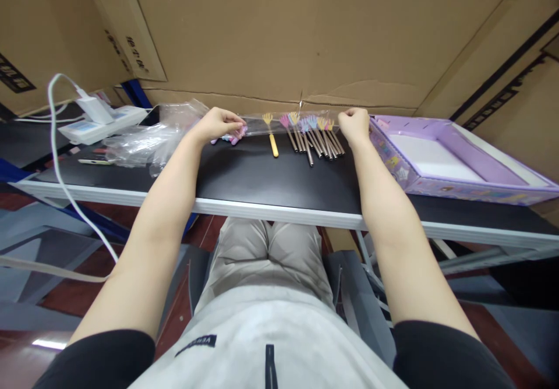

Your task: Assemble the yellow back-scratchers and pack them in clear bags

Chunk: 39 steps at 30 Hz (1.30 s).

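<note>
Both my arms reach out over a black table (262, 179). My left hand (218, 124) is closed on the left end of a long clear plastic bag (257, 122), next to a few pink and blue pieces (231, 139). My right hand (354, 126) is closed on the bag's right end. Between my hands lie several small hand-shaped back scratchers (315, 135) with metal handles and pastel heads, bunched near my right hand. One scratcher with a yellow handle (272, 140) lies apart in the middle.
A purple open box (437, 159) with a white inside sits to the right. Crumpled clear plastic bags (148, 135) lie at the left. Farther left stands a white power strip (102, 121) with a charger and a white cable hanging off the table. Cardboard boxes (279, 34) wall the back.
</note>
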Each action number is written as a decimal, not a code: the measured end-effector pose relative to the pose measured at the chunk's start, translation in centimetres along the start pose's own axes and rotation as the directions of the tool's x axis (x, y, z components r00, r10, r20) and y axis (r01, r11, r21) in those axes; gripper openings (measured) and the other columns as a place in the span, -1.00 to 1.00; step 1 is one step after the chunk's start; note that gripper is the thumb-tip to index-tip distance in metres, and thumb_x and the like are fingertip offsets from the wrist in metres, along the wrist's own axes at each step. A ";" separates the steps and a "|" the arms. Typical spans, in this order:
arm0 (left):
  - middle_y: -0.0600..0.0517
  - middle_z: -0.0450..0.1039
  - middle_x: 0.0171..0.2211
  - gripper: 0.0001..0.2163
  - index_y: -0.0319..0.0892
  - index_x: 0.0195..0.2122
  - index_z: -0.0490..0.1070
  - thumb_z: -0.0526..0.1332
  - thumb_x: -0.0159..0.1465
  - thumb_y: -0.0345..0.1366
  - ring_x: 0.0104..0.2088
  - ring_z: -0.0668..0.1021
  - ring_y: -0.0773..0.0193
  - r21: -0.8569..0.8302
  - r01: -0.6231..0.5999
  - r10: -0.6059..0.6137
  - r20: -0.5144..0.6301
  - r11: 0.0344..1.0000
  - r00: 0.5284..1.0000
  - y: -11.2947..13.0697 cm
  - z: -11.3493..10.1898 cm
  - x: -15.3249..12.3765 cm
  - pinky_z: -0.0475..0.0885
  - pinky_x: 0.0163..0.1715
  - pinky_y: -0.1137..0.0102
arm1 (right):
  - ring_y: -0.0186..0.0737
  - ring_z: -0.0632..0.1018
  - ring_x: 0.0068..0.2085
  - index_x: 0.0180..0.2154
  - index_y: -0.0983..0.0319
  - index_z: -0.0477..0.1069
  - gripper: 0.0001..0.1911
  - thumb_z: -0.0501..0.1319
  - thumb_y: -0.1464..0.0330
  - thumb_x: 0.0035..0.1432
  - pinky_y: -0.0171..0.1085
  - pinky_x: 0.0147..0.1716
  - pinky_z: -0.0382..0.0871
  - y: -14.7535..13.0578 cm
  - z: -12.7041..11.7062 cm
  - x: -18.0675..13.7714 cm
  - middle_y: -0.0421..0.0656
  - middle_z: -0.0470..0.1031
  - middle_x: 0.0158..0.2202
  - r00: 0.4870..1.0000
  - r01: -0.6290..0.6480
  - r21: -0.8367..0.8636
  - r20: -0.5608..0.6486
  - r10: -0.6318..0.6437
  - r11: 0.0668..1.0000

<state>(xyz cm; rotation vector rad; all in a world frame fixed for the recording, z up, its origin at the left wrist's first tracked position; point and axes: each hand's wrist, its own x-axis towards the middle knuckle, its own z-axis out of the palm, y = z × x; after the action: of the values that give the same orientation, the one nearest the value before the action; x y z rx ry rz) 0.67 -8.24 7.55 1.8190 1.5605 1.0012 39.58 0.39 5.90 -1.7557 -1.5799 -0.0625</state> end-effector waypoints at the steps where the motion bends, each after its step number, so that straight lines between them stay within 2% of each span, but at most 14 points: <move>1: -0.12 0.74 -0.31 -0.86 -0.33 -0.12 0.73 0.47 0.37 -0.35 -0.27 0.77 0.17 -0.040 0.011 -0.011 0.017 0.999 1.000 -0.1 0.1 0.0 0.65 -0.17 0.37 | 0.15 0.73 0.05 -0.18 0.28 0.68 -0.74 0.17 0.44 0.33 0.02 0.14 0.61 -0.1 0.0 -0.1 0.15 0.76 -0.11 1.000 -0.016 0.012 0.002 0.016 1.000; 6: -0.02 0.61 -0.46 -0.82 -0.23 -0.37 0.58 0.51 0.32 -0.36 -0.45 0.65 0.31 -0.174 0.103 -0.085 0.104 0.979 0.991 -0.3 0.7 0.4 0.54 -0.33 0.44 | 0.06 0.75 -0.07 -0.12 0.29 0.67 -0.73 0.16 0.42 0.41 -0.01 0.10 0.63 -0.9 0.2 -0.5 0.08 0.73 -0.22 0.996 -0.071 0.080 0.053 0.066 0.994; 11: 0.02 0.55 -0.51 -0.78 -0.20 -0.50 0.53 0.51 0.23 -0.46 -0.55 0.50 0.39 -0.137 0.233 -0.204 0.196 0.963 0.959 0.2 0.8 0.6 0.29 -0.48 0.45 | 0.18 0.77 0.12 0.10 0.40 0.67 -0.66 0.29 0.42 0.38 0.05 0.17 0.65 -1.7 -1.0 -1.2 0.23 0.74 0.01 0.983 -0.102 -0.061 0.144 0.110 0.993; 15: 0.03 0.51 -0.55 -0.78 -0.19 -0.55 0.55 0.52 0.16 -0.48 -0.56 0.46 0.40 -0.075 0.319 -0.296 0.225 0.945 0.928 0.6 1.0 0.5 0.30 -0.46 0.43 | 0.39 0.71 0.28 0.17 0.48 0.66 -0.54 0.41 0.41 0.30 0.20 0.29 0.59 -2.9 -2.5 -2.3 0.40 0.69 0.15 0.953 -0.042 -0.272 0.277 0.120 0.962; 17: 0.04 0.48 -0.58 -0.78 -0.18 -0.57 0.56 0.54 0.13 -0.46 -0.57 0.45 0.39 -0.023 0.332 -0.316 0.246 0.943 0.916 0.7 1.3 0.5 0.31 -0.46 0.44 | 0.45 0.67 0.31 0.20 0.47 0.64 -0.50 0.43 0.42 0.27 0.30 0.33 0.55 -3.5 -2.9 -2.9 0.42 0.66 0.21 0.945 0.008 -0.353 0.309 0.109 0.936; 19: 0.05 0.47 -0.59 -0.80 -0.16 -0.57 0.57 0.56 0.09 -0.43 -0.57 0.43 0.39 0.025 0.324 -0.319 0.266 0.946 0.910 0.7 1.7 0.4 0.29 -0.48 0.44 | 0.49 0.64 0.35 0.24 0.42 0.63 -0.48 0.42 0.42 0.27 0.43 0.38 0.47 -4.1 -2.9 -3.4 0.40 0.64 0.27 0.941 0.090 -0.371 0.337 0.044 0.924; 22: 0.05 0.47 -0.58 -0.81 -0.13 -0.57 0.57 0.56 0.06 -0.39 -0.59 0.41 0.39 0.079 0.293 -0.303 0.268 0.953 0.914 0.6 2.1 0.3 0.26 -0.50 0.42 | 0.50 0.55 0.45 0.30 0.32 0.62 -0.48 0.39 0.37 0.35 0.49 0.46 0.36 -4.8 -2.4 -4.1 0.30 0.60 0.37 0.910 0.292 -0.240 0.368 -0.191 0.926; 24: 0.04 0.47 -0.57 -0.80 -0.12 -0.58 0.55 0.55 0.06 -0.37 -0.59 0.41 0.38 0.102 0.278 -0.295 0.259 0.955 0.920 0.5 2.2 0.3 0.27 -0.49 0.39 | 0.41 0.53 0.48 0.33 0.22 0.63 -0.48 0.41 0.27 0.40 0.38 0.51 0.37 -5.3 -1.7 -4.5 0.19 0.60 0.41 0.836 0.431 -0.061 0.402 -0.374 0.900; 26: 0.03 0.47 -0.57 -0.78 -0.12 -0.59 0.54 0.56 0.06 -0.35 -0.59 0.41 0.37 0.102 0.269 -0.287 0.266 0.958 0.920 0.3 2.2 0.4 0.27 -0.48 0.37 | 0.30 0.56 0.48 0.35 0.17 0.63 -0.43 0.48 0.19 0.38 0.22 0.53 0.40 -5.8 -1.0 -5.1 0.09 0.61 0.43 0.735 0.503 0.110 0.466 -0.492 0.857; 28: 0.04 0.44 -0.59 -0.77 -0.12 -0.59 0.55 0.58 0.07 -0.32 -0.59 0.40 0.36 0.085 0.259 -0.273 0.290 0.962 0.917 0.1 2.1 0.5 0.25 -0.50 0.38 | 0.25 0.60 0.45 0.39 0.19 0.61 -0.33 0.55 0.18 0.33 0.13 0.52 0.44 -6.5 -0.5 -5.8 0.08 0.61 0.44 0.656 0.503 0.206 0.541 -0.525 0.840; 29: 0.05 0.42 -0.61 -0.75 -0.12 -0.59 0.54 0.58 0.08 -0.30 -0.59 0.39 0.36 0.073 0.256 -0.266 0.302 0.964 0.915 0.0 2.1 0.6 0.23 -0.51 0.39 | 0.24 0.61 0.45 0.42 0.22 0.59 -0.28 0.58 0.20 0.30 0.11 0.52 0.45 -6.7 -0.3 -6.2 0.10 0.60 0.45 0.634 0.489 0.226 0.571 -0.522 0.842; 33: 0.08 0.33 -0.64 -0.65 -0.12 -0.62 0.46 0.60 0.14 -0.25 -0.62 0.33 0.40 0.031 0.261 -0.257 0.322 0.965 0.911 0.1 2.1 0.6 0.19 -0.53 0.41 | 0.25 0.63 0.44 0.47 0.24 0.56 -0.14 0.66 0.24 0.21 0.08 0.50 0.48 -7.4 0.2 -7.2 0.13 0.57 0.48 0.617 0.434 0.249 0.618 -0.487 0.866; 36: 0.11 0.28 -0.65 -0.54 -0.12 -0.61 0.40 0.64 0.17 -0.12 -0.65 0.28 0.44 0.018 0.239 -0.229 0.357 0.971 0.906 0.3 2.2 0.4 0.14 -0.58 0.44 | 0.23 0.65 0.41 0.43 0.22 0.60 -0.14 0.70 0.28 0.13 0.06 0.49 0.49 -7.3 0.4 -7.1 0.10 0.61 0.45 0.619 0.423 0.256 0.618 -0.484 0.869; 39: 0.13 0.24 -0.66 -0.50 -0.12 -0.60 0.38 0.65 0.19 -0.05 -0.67 0.25 0.47 -0.005 0.230 -0.212 0.367 0.973 0.906 0.4 2.3 0.3 0.08 -0.61 0.46 | 0.20 0.69 0.35 0.42 0.30 0.59 -0.16 0.66 0.35 0.14 0.06 0.44 0.53 -7.1 0.7 -6.8 0.13 0.66 0.38 0.623 0.426 0.273 0.603 -0.498 0.863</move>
<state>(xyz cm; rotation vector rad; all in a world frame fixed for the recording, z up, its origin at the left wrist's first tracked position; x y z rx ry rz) 2.77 -7.82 6.58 1.6365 1.4547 0.5518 31.55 -5.30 5.44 -1.2846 -2.4856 0.4394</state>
